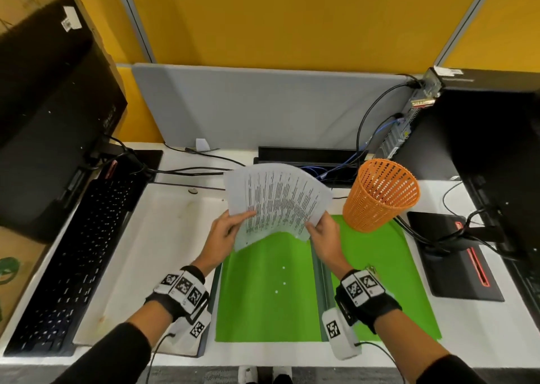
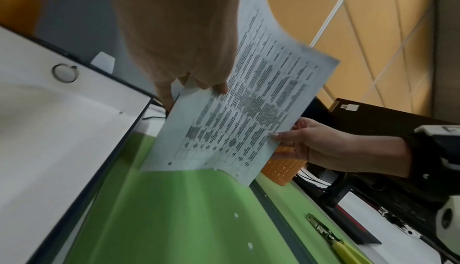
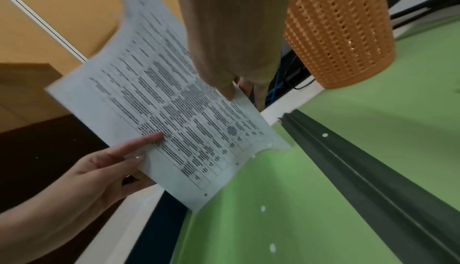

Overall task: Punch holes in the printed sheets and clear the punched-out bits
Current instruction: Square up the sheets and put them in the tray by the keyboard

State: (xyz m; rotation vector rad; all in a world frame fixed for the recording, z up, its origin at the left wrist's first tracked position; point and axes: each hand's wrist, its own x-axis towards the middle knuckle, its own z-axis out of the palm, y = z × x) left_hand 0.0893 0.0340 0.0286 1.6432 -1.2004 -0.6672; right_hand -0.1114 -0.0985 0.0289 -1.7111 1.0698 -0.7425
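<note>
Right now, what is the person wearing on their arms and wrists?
Black long sleeves. The left hand and right hand are bare. Each wrist carries a black strap with white blocks bearing black-and-white square markers, plus a thin cable.

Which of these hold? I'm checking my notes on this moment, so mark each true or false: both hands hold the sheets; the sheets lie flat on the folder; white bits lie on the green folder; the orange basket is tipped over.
1. Both the left hand and the right hand hold the printed sheets. True.
2. The sheets lie flat on the green folder. False: they are lifted above it, bowed.
3. White punched-out bits lie on the folder. True.
4. The orange basket is tipped over. False: it stands upright.
</note>
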